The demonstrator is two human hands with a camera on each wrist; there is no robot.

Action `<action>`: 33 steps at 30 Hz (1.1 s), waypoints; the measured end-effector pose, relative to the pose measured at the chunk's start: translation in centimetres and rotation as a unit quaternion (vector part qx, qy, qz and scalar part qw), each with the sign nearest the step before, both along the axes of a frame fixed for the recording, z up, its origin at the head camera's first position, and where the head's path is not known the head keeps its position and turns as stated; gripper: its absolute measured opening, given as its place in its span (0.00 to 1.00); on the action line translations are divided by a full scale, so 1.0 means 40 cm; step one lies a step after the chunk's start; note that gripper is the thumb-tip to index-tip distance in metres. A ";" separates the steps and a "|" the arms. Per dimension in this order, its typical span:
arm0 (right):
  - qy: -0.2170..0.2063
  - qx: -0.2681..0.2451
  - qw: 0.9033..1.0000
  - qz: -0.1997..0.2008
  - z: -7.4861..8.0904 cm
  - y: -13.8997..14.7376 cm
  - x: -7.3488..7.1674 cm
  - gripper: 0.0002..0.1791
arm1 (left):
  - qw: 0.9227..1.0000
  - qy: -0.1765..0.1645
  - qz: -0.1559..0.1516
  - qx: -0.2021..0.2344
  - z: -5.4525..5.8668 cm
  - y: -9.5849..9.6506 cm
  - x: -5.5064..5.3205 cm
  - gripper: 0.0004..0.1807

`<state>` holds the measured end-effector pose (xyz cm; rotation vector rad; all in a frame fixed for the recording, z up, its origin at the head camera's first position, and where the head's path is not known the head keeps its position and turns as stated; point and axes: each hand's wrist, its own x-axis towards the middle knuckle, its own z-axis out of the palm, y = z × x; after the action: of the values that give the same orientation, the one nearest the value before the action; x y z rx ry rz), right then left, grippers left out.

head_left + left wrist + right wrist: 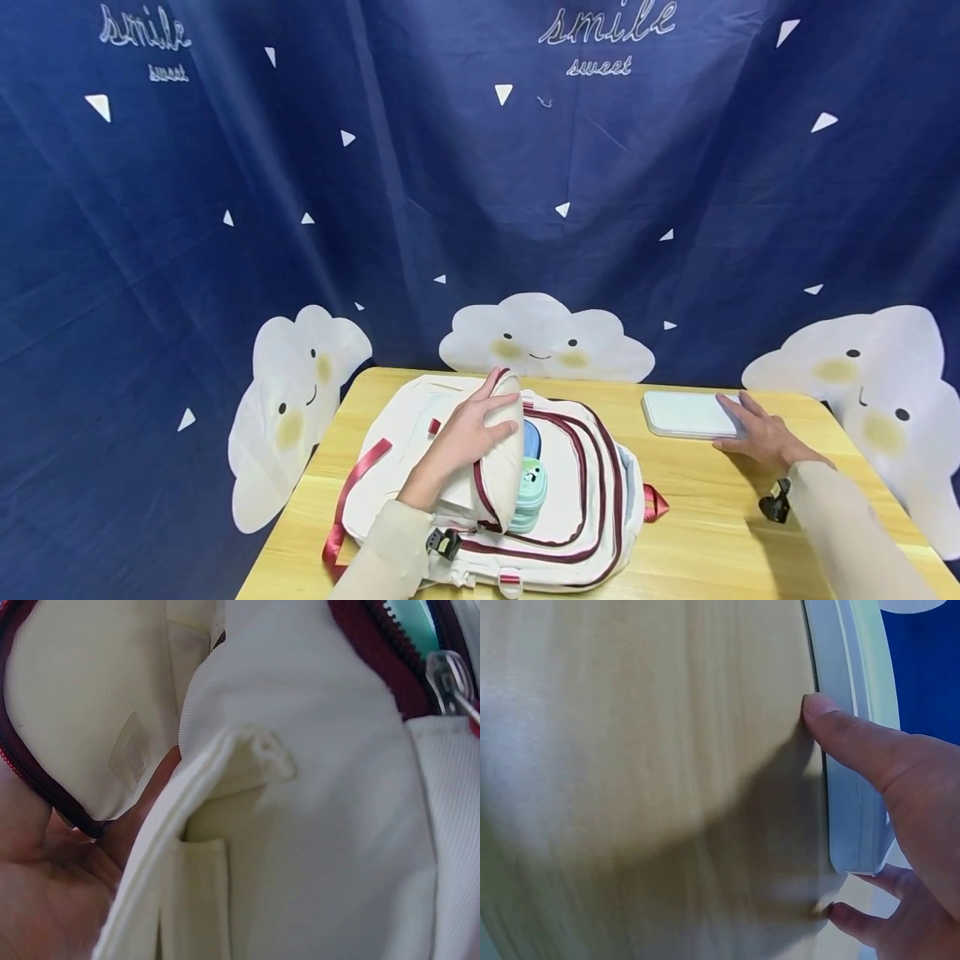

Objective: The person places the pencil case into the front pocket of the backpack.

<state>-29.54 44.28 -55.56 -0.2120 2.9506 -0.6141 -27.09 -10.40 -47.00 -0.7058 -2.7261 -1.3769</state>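
Observation:
A white backpack (598, 533) with dark red zips lies on the table, its front pocket unzipped. My left hand (468, 427) holds that pocket's flap (502, 475) raised, thumb and fingers about its edge. In the left wrist view the palm (52, 892) shows beside the flap's pale lining (90, 697). Within the pocket sit a mint-green case (531, 487) with a small cartoon face and a blue item (531, 440), both partly hidden by the flap. Over to the right, my right hand (768, 440) grips the right end of a flat, pale rectangular box (686, 414), thumb along its near side (847, 802).
The wooden table (690, 533) ends at a dark blue curtain (480, 167) printed with smiling clouds. Red straps (352, 492) trail from the backpack's left side, and a red loop (655, 503) sticks out at its right. Each wrist wears a small black camera (776, 502).

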 end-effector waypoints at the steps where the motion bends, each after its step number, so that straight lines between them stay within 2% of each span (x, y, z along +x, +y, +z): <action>1: 0.000 0.006 1.000 0.003 0.001 0.002 -0.004 0.57 | 1.000 0.000 0.001 0.000 0.000 0.000 0.000 0.28; 8: 0.001 0.013 1.000 0.017 0.006 0.019 -0.024 0.58 | 1.000 0.002 0.000 0.003 0.003 0.002 0.002 0.28; 18: -0.014 -0.005 1.000 0.006 0.010 0.020 -0.017 0.59 | 1.000 0.004 -0.004 -0.003 0.009 0.004 0.008 0.28; 25: 0.032 0.023 0.998 0.040 0.011 0.018 -0.031 0.52 | 1.000 0.002 0.000 0.002 0.008 0.001 0.007 0.28; 28: 0.036 0.024 0.998 0.043 0.012 0.016 -0.033 0.51 | 1.000 0.001 0.001 0.001 0.009 0.001 0.009 0.28; 33: 0.032 -0.001 0.999 0.033 0.013 0.012 -0.018 0.52 | 1.000 0.002 0.002 0.001 0.005 0.000 0.008 0.28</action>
<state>-30.28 44.75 -55.06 -0.3351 2.9900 -0.6126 -26.78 -10.40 -46.81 -0.7003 -2.7225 -1.3751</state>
